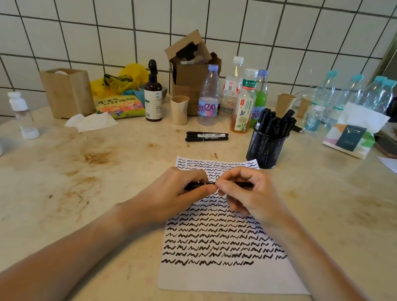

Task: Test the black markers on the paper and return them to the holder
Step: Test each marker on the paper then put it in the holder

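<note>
Gripping one black marker level above the scribbled paper, left hand on barrel, right hand on cap; best pulled straight apart.

left hand: bare, no ring, no watch | right hand: bare | forearms: bare, no sleeves in view

A smooth, stained, stone-like beige bench is seen beneath a matt white paper sheet. A black metal mesh holder, clear plastic bottles, a brown cardboard box and glossy white wall tiles are shown.
</note>
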